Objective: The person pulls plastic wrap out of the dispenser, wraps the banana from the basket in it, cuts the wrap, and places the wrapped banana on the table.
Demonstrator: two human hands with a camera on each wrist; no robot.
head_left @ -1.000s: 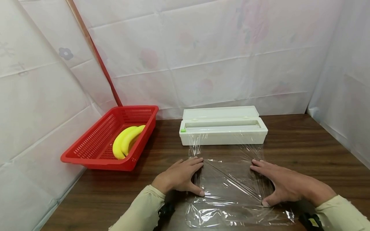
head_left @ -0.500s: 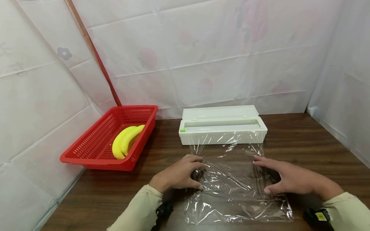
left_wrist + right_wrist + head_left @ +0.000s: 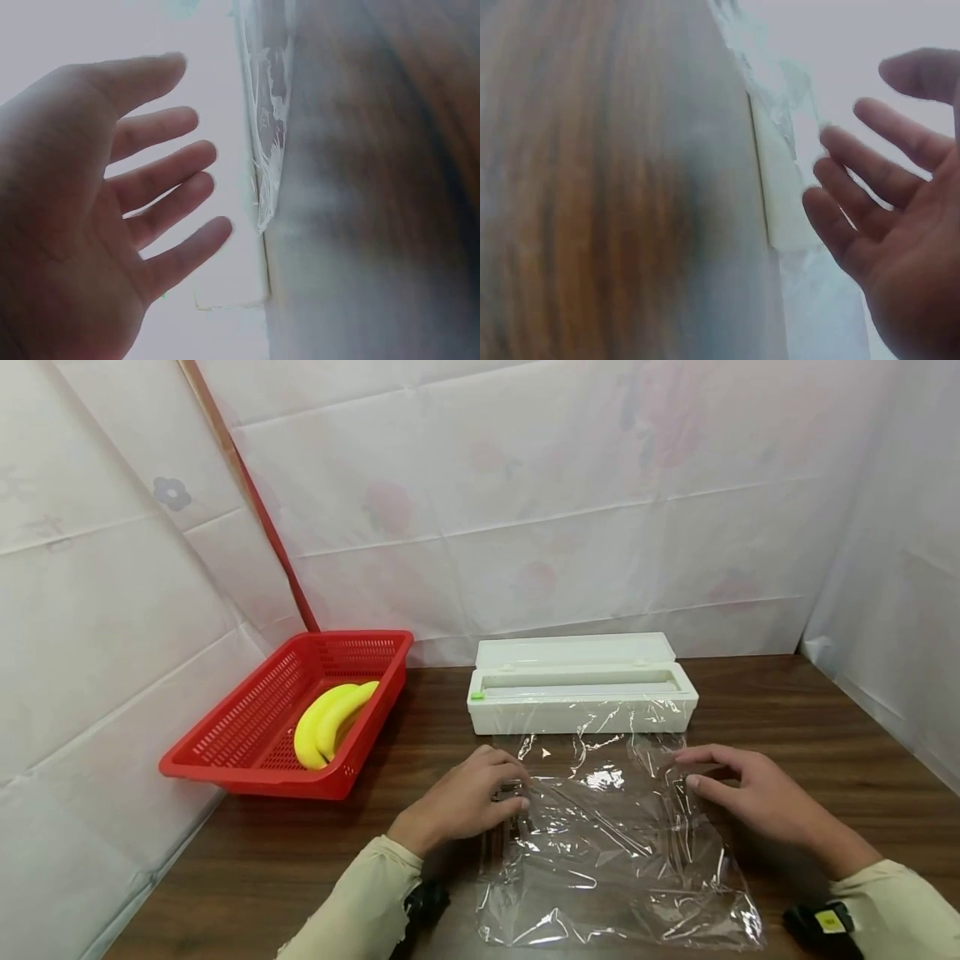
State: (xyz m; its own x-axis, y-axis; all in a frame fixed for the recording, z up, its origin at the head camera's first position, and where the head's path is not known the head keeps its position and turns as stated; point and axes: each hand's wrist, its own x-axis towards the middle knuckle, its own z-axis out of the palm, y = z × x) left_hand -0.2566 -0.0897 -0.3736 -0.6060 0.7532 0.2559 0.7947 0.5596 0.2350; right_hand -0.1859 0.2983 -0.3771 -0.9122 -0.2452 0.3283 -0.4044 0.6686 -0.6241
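A sheet of clear plastic wrap (image 3: 600, 860) lies wrinkled on the table, running from the front of the white wrap dispenser box (image 3: 581, 718), whose lid stands raised. My left hand (image 3: 468, 797) is at the sheet's left edge, its fingers spread and gently bent in the left wrist view, with nothing gripped. At the right edge is my right hand (image 3: 750, 789), fingers loosely bent and apart; the right wrist view shows nothing between thumb and fingers. Whether the fingertips touch the film cannot be told.
On the left stands a red plastic basket (image 3: 255, 777) with yellow bananas (image 3: 333, 722) inside. White patterned sheeting (image 3: 525, 510) hangs behind the dark wooden table (image 3: 255, 877) and along both sides.
Both hands have lifted from pressing the wrap and moved slightly toward the box. The right thumb has drawn nearer its fingers. The film looks looser and more wrinkled; basket and box stay put.
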